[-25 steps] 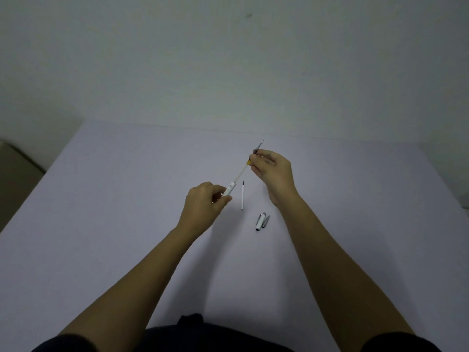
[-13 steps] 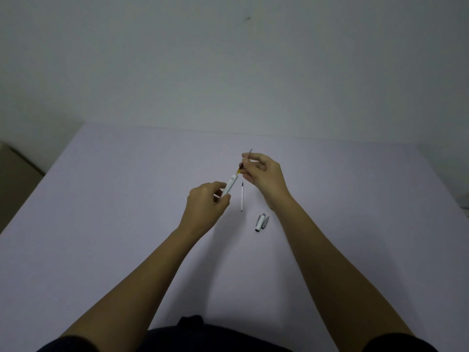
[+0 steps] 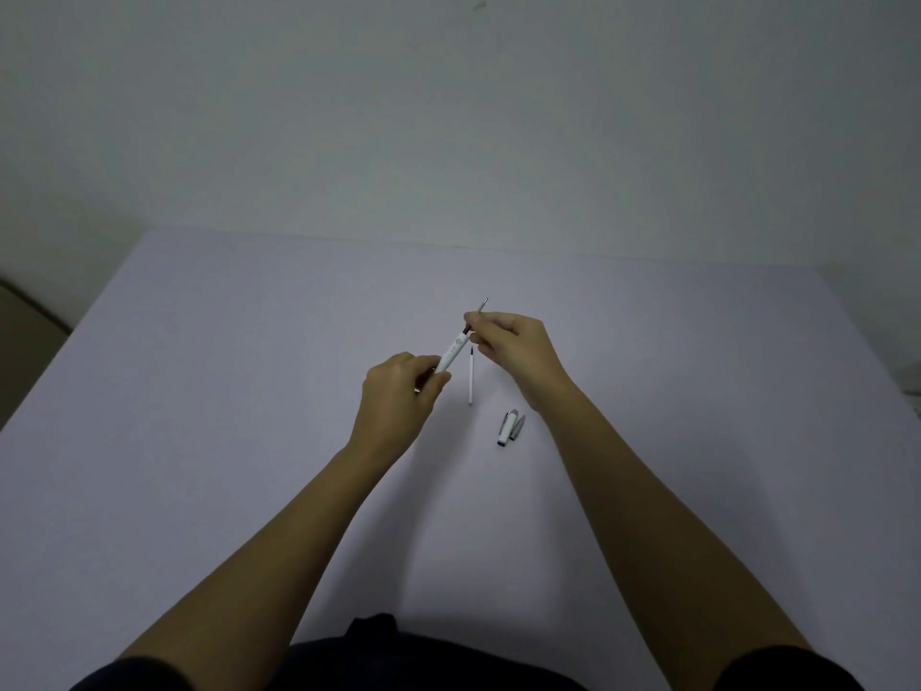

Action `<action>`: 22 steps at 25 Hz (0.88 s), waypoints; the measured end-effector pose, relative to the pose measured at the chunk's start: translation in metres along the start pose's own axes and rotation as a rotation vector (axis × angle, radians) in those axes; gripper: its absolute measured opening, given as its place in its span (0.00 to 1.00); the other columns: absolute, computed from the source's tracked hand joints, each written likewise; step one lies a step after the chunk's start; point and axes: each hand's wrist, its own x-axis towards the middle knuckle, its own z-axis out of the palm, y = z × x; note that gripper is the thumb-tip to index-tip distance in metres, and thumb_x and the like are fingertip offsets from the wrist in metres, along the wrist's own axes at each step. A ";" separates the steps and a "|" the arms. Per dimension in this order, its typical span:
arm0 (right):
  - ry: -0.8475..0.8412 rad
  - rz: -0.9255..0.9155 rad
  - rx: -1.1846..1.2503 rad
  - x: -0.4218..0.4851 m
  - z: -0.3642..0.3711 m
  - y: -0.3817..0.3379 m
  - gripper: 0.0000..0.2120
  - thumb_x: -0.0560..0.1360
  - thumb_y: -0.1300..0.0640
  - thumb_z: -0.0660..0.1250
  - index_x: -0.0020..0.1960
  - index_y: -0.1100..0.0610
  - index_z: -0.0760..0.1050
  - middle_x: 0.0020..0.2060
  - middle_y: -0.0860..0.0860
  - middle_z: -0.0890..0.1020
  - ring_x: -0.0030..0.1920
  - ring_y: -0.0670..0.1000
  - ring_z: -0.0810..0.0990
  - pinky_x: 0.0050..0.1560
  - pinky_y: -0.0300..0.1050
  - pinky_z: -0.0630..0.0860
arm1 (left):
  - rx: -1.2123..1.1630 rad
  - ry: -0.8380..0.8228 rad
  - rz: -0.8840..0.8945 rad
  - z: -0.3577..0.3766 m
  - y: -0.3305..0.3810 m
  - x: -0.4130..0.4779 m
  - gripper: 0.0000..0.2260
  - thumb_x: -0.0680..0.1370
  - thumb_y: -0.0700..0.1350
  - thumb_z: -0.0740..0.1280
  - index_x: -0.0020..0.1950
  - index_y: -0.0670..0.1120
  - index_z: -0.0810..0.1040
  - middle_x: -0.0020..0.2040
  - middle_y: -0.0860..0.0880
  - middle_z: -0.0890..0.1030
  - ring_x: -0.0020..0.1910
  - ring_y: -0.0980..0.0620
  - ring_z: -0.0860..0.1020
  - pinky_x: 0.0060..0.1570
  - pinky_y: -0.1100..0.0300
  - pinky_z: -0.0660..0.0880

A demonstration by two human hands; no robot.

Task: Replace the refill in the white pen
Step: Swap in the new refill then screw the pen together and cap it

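Observation:
My left hand [image 3: 401, 394] grips the lower end of the white pen barrel [image 3: 452, 355], which tilts up to the right above the table. My right hand [image 3: 518, 349] pinches the refill [image 3: 481, 306] at the barrel's mouth; only the refill's thin metal tip shows beyond my fingers. A second white refill [image 3: 470, 375] with a dark tip lies on the table between my hands. The white pen cap [image 3: 506, 429] and a small grey part [image 3: 518, 427] lie side by side near my right wrist.
The pale lilac table [image 3: 249, 441] reaches to a plain wall at the back. Its left edge [image 3: 70, 336] drops off toward a darker floor. A dark garment [image 3: 379, 655] shows at the bottom of the view.
My right hand has moved toward my left hand, sliding the refill down into the barrel until its exposed length has gone from long to just the tip. The parts on the table stayed put.

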 end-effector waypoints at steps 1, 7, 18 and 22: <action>-0.023 0.015 0.027 0.002 -0.002 0.002 0.13 0.72 0.46 0.68 0.48 0.54 0.82 0.47 0.51 0.84 0.50 0.48 0.82 0.50 0.36 0.78 | -0.007 0.007 0.000 0.001 0.000 0.001 0.06 0.75 0.42 0.68 0.47 0.41 0.82 0.36 0.40 0.82 0.36 0.43 0.78 0.39 0.48 0.76; 0.249 0.165 -0.078 0.018 -0.027 0.049 0.13 0.76 0.51 0.64 0.52 0.59 0.79 0.42 0.51 0.82 0.45 0.49 0.81 0.51 0.41 0.77 | -0.067 0.043 -0.026 0.004 -0.002 0.008 0.05 0.75 0.42 0.68 0.47 0.42 0.82 0.37 0.43 0.83 0.37 0.46 0.79 0.40 0.53 0.76; 0.325 0.361 -0.679 0.015 -0.044 0.136 0.14 0.72 0.55 0.70 0.53 0.63 0.78 0.53 0.60 0.82 0.57 0.59 0.78 0.56 0.47 0.73 | -0.092 0.007 -0.090 0.016 -0.013 0.019 0.05 0.74 0.42 0.68 0.46 0.41 0.82 0.38 0.42 0.83 0.37 0.45 0.79 0.41 0.52 0.76; 0.351 0.405 -0.659 0.021 -0.045 0.138 0.13 0.71 0.57 0.70 0.53 0.63 0.79 0.53 0.59 0.82 0.56 0.58 0.79 0.55 0.45 0.73 | -0.089 -0.003 -0.105 0.018 -0.017 0.020 0.05 0.74 0.42 0.69 0.46 0.41 0.82 0.38 0.42 0.83 0.37 0.45 0.79 0.40 0.53 0.75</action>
